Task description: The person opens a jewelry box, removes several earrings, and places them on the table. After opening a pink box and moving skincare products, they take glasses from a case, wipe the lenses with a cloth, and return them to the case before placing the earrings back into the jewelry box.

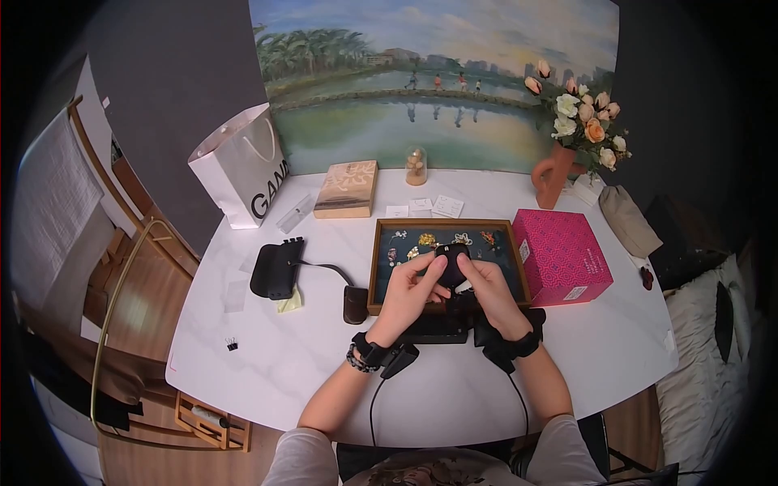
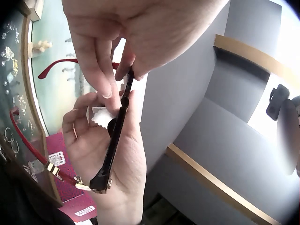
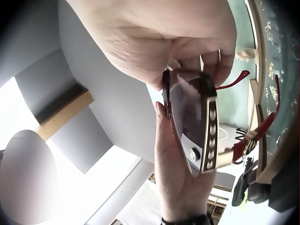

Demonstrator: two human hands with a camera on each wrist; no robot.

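Both hands hold a pair of sunglasses [image 1: 452, 266] above the front of a wooden display tray [image 1: 519, 279]. My left hand [image 1: 408, 293] pinches one side of the frame, thumb along its front. On the other side, my right hand [image 1: 491, 293] grips it, thumb also against the front. The dark lens [image 3: 190, 105] and a gold hinge with pale studs face the right wrist view. Red temples [image 2: 29, 145] stick out, unfolded. A scallop-edged white cloth [image 2: 101, 117] sits behind the lens among the fingers; which hand holds it, I cannot tell.
Jewellery lies in the tray. A pink box [image 1: 563, 257] stands right of it. To the left are a black case [image 1: 277, 269] with a strap, a yellow cloth [image 1: 290, 302] and a binder clip [image 1: 232, 344]. Behind are a book-like box [image 1: 347, 190], paper bag [image 1: 239, 166] and flower vase [image 1: 555, 176].
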